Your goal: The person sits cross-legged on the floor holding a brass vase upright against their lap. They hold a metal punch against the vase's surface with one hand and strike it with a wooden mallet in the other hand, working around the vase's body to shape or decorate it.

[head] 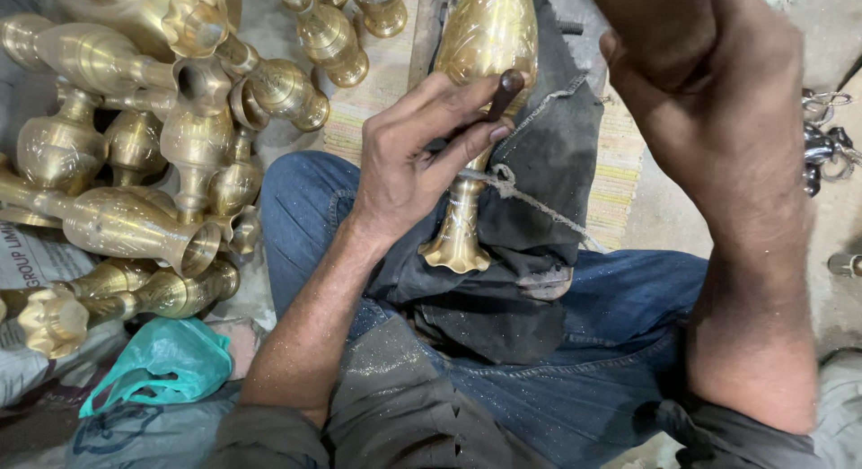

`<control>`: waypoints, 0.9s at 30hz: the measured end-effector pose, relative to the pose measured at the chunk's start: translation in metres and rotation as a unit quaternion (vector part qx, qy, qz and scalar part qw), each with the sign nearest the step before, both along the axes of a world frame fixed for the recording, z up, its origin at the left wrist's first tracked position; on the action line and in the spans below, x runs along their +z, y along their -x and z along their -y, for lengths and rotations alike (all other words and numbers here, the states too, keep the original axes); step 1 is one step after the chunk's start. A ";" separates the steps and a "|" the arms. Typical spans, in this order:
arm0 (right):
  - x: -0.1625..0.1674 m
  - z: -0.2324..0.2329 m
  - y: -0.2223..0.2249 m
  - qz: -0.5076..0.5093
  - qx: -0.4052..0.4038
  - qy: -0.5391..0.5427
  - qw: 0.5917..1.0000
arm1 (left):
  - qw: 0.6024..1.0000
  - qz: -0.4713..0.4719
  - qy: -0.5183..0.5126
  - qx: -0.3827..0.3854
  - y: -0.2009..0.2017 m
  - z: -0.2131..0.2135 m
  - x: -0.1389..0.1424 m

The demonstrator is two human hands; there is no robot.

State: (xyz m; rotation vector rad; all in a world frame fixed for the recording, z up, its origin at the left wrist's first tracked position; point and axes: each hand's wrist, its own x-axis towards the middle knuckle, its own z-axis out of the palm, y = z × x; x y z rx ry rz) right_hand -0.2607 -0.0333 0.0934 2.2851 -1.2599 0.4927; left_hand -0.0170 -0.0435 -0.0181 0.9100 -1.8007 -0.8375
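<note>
A brass vase (480, 47) with engraved patterns lies across a dark cloth (548, 164) on my lap, its flared mouth pointing toward me, tied with a rope (521, 195). My left hand (417, 155) grips a short dark metal chisel (505, 90) and holds its tip against the vase's neck. My right hand (709, 65) is raised near the top of the view, fingers closed; what it holds is hidden.
A heap of several brass vases (135, 146) lies at the left. Below it sits a teal plastic bag (157, 361). More vases (332, 38) stand at the top. Metal rings (822, 146) lie at the right edge. A striped mat (620, 164) lies underneath.
</note>
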 end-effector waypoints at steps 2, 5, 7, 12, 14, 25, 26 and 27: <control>-0.003 0.001 0.002 0.000 0.005 -0.002 1.000 | 0.999 -0.005 0.035 0.000 0.000 0.000 0.000; -0.016 0.005 0.006 0.242 0.019 -0.160 0.957 | 0.999 -0.017 0.025 -0.011 0.000 0.001 0.000; -0.024 0.005 0.010 0.244 0.009 -0.180 0.953 | 0.999 -0.018 0.027 -0.015 -0.001 0.001 0.002; -0.028 0.006 0.017 0.200 0.037 -0.146 0.968 | 1.000 0.002 -0.021 -0.014 -0.002 0.002 0.006; -0.024 0.005 0.015 0.085 0.014 -0.085 0.993 | 0.999 -0.004 0.049 -0.016 -0.001 0.004 0.006; -0.004 0.006 -0.005 -0.002 -0.007 -0.056 0.998 | 0.999 0.001 0.028 -0.031 -0.006 0.009 0.006; -0.003 0.006 -0.005 0.004 -0.001 -0.061 0.998 | 0.998 -0.016 0.054 -0.042 -0.006 0.009 0.006; -0.004 0.006 -0.005 0.008 -0.004 -0.065 0.998 | 0.995 -0.032 0.081 -0.054 -0.007 0.009 0.005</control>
